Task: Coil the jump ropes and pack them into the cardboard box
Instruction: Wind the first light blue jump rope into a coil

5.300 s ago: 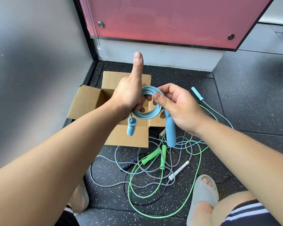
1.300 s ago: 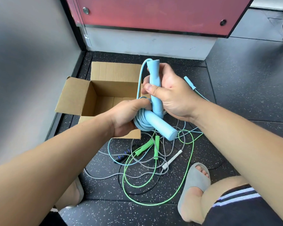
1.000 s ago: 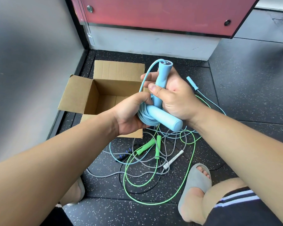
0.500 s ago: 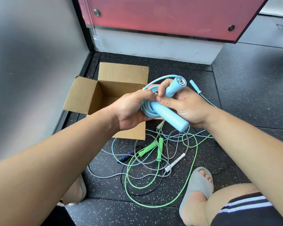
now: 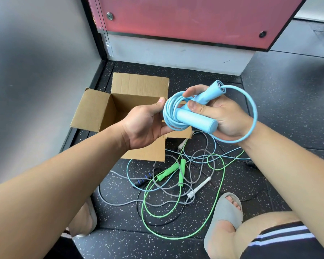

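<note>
At the centre of the frame we see the light blue jump rope (image 5: 169, 113) held in the air in front of the open cardboard box (image 5: 94, 111), not in it. The left hand (image 5: 146, 126) cups the coiled cord, fingers curled beneath it and thumb pressed on top. The right hand (image 5: 224, 118) grips the 2 blue handles (image 5: 195, 120), which cross each other, with the thumb laid on the lower one. 1 loose loop runs from the upper handle's tip around the right wrist. The box stands on the dark speckled floor (image 5: 288, 109), left of centre. Below the hands lie tangled ropes: a green jump rope (image 5: 181, 171), a black handle (image 5: 143, 180) and a white handle (image 5: 199, 187).
</note>
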